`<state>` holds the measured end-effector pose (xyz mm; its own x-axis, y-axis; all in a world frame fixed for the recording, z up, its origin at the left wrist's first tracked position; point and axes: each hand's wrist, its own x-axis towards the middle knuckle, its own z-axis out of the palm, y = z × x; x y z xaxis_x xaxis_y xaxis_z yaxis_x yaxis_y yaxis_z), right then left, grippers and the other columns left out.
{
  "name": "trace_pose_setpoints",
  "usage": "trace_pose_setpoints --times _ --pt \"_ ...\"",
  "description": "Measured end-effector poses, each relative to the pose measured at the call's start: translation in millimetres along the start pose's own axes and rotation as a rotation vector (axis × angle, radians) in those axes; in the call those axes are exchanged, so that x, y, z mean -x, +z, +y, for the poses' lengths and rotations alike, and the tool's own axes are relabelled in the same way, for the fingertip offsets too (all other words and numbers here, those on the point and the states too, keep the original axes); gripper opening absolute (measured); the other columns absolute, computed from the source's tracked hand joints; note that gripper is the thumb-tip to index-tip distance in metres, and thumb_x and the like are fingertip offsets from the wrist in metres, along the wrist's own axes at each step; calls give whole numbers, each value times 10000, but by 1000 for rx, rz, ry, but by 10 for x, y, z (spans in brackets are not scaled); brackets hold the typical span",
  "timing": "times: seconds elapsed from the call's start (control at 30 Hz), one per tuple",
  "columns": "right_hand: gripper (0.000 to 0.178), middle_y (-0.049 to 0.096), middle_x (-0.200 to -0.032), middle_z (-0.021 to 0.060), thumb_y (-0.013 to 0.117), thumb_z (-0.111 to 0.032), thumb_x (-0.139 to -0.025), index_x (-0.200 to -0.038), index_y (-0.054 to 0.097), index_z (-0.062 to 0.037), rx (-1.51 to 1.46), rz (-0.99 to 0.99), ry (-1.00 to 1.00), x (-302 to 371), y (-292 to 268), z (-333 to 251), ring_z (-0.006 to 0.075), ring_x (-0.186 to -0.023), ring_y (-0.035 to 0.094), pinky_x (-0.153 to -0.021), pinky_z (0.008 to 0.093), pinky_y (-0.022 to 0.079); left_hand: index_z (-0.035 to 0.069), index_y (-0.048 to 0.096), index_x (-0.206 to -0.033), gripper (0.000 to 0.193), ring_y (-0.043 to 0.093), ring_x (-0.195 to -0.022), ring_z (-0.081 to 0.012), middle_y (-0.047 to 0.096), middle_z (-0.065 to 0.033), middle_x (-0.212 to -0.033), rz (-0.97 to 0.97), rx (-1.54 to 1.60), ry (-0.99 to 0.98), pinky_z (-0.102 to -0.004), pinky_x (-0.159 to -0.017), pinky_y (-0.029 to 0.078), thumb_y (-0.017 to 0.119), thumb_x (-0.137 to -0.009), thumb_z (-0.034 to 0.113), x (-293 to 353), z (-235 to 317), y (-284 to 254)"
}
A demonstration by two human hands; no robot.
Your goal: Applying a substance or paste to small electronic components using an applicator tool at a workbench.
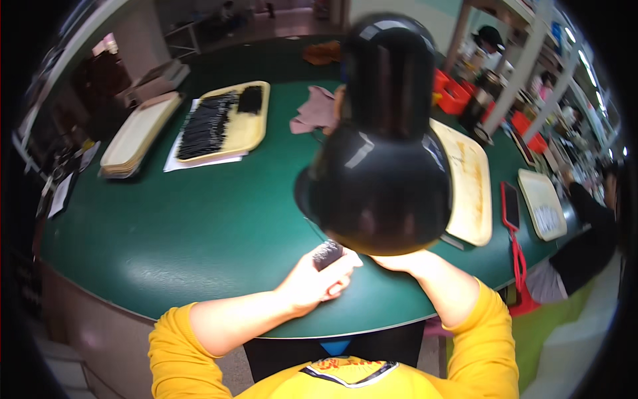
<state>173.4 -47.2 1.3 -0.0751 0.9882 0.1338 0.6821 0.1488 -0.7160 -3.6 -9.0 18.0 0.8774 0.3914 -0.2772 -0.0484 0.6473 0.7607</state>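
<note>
My left hand (318,280) is closed around a bundle of thin black pieces (327,255) with speckled, light-catching ends, held just above the green tabletop near its front edge. My right hand (403,261) reaches in under the black lamp head (382,193). The lamp covers its fingers, so what they hold or touch is hidden. Strong lamp light falls on both hands. Farther back on the left, a cream tray (247,136) bears rows of similar slim black pieces (207,126) and a smaller dark group (250,100).
Stacked empty cream trays (136,139) stand at the far left. Right of the lamp lie another cream tray (473,193), a red-cased phone (510,206) with a strap and a small tray (541,199). A pink cloth (314,112) lies behind. A co-worker's dark sleeve (588,206) shows at right.
</note>
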Motion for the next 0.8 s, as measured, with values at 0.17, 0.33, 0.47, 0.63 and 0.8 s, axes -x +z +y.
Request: trace_pose_setpoints --times 0.17,0.33,0.47,0.63,0.8 --pt "287 517 -1069 172 507 -183 -811 -1039 520 -9 -57 -20 -2 58 -121 -180 259 -1006 492 -865 333 379 16 481 -763 178 351 -453 -62 413 -10 -547 -8 -246 108 -192 -399 281 487 -856 167 -21 -41 -2" --pt "208 584 -826 154 518 -169 -773 -839 577 19 24 20 -65 84 -373 -32 258 -771 572 -697 318 447 12 483 -761 178 351 -451 -61 416 -7 -549 44 -354 202 -187 -399 280 475 -861 159 -43 -78 -76" --pt "210 578 -797 167 518 -185 -784 -843 568 10 221 -30 126 165 -938 135 275 -743 565 -684 336 440 12 483 -759 177 354 -448 -60 420 -6 -552 53 -381 208 -185 -401 284 477 -860 157 -38 -86 -98" --pt "207 566 -814 200 506 -176 -793 -882 551 6 573 175 341 -35 -1334 295 331 -852 543 -755 370 422 13 486 -761 172 368 -452 -58 437 -8 -562 26 -459 200 -183 -404 294 493 -854 157 -56 -75 -108" --pt "234 571 -861 202 521 -189 -781 -912 560 1 676 330 397 -197 -1117 669 346 -889 533 -777 368 416 16 491 -766 171 382 -459 -56 453 -10 -572 19 -452 197 -181 -409 304 506 -848 165 -58 -80 -96"
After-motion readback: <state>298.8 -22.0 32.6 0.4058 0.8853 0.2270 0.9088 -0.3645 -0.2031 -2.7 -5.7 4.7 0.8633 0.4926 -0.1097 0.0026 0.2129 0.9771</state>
